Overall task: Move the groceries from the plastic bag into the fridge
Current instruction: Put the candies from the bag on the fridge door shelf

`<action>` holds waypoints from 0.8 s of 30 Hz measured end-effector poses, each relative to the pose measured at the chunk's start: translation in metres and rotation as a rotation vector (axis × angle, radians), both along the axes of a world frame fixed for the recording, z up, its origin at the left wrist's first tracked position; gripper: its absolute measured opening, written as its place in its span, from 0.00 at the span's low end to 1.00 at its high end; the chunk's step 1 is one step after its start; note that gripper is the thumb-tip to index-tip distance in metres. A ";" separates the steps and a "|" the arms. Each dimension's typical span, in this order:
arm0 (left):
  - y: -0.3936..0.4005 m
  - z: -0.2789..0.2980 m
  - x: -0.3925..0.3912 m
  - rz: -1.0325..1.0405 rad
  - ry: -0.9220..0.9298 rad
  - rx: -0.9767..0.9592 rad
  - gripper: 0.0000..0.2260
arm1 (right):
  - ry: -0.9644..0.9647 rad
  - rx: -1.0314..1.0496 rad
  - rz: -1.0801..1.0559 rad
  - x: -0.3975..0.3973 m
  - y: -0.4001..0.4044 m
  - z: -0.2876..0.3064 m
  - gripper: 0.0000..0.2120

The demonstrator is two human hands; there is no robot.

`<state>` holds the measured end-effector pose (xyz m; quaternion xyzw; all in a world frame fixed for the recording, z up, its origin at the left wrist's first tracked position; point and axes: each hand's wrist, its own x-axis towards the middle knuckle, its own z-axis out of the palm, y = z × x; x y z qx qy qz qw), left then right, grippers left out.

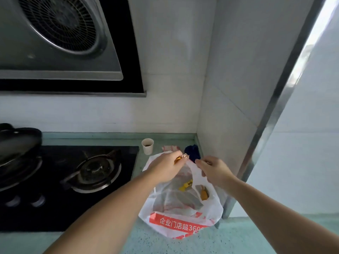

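A white plastic bag [180, 215] with a red printed band lies on the green counter [165, 242] right of the stove. Through its film show a yellow packet [185, 186] and an orange-brown item [204, 194]. My left hand [163, 166] is over the bag's far end and pinches a small gold-and-pink wrapped item [181, 158] between thumb and fingers. My right hand [213, 168] pinches the bag's far edge beside it, holding the opening up. The fridge is not identifiable in this view.
A black gas hob [73, 180] with a dark pan [16, 143] fills the left. A paper cup [147, 146], a pink-white cloth [170, 148] and a dark blue bundle [192, 153] sit behind the bag. The tiled corner wall [220, 125] stands close on the right; a range hood [60, 37] hangs above.
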<state>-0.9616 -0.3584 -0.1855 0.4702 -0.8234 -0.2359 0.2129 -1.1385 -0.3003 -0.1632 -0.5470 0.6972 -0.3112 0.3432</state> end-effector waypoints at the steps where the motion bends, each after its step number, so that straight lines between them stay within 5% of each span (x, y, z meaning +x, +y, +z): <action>1: 0.017 0.009 0.001 0.041 0.011 -0.023 0.13 | -0.014 -0.021 0.033 -0.002 0.010 0.006 0.13; 14: 0.190 0.068 0.035 0.450 -0.012 -0.066 0.18 | -0.231 -0.092 0.232 0.012 0.113 0.036 0.14; 24: 0.352 0.099 0.159 0.805 0.037 -0.166 0.14 | -0.264 -0.228 0.475 0.120 0.205 0.097 0.12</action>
